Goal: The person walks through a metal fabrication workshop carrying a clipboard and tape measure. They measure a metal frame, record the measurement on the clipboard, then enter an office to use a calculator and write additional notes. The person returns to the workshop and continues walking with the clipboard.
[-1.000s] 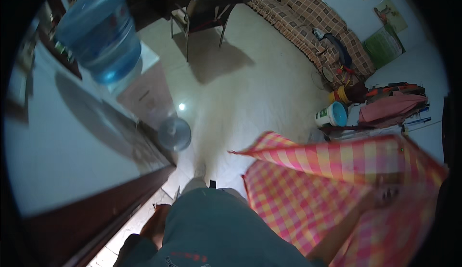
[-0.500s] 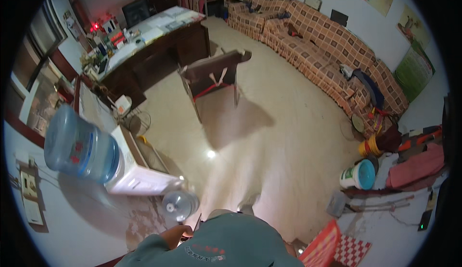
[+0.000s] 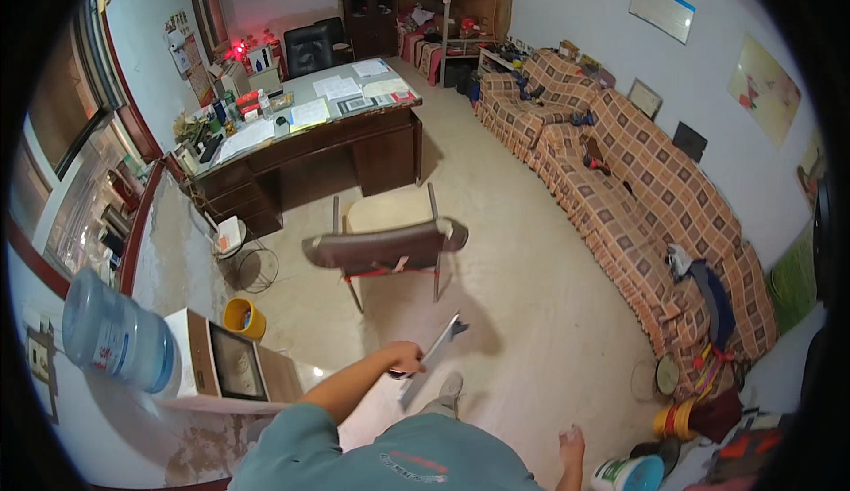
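My left hand (image 3: 407, 360) is stretched out ahead of my body, its fingers wrapped round a long, narrow, silvery flat tool (image 3: 436, 349). The tool slants up to the right and ends in a dark fitting; I cannot make out its exact kind. My right hand (image 3: 571, 448) hangs low at my right side, loosely open, with nothing visible in it. Just beyond the tool stands a brown chair (image 3: 381, 247), its back toward me. No contact shows between tool and chair. One shoe (image 3: 452, 386) shows on the floor below the tool.
At left, a water dispenser (image 3: 208, 363) carries a blue bottle (image 3: 115, 332), with a yellow bin (image 3: 244, 318) beside it. A dark wooden desk (image 3: 390, 153) stands beyond the chair. Along the right wall runs a covered sofa (image 3: 611, 199). A white-and-blue bucket (image 3: 629, 473) is near my right hand.
I have moved forward toward the chair and desk, and my view has tilted up. My left arm now reaches out with the tool in full view. My right hand has come into sight.
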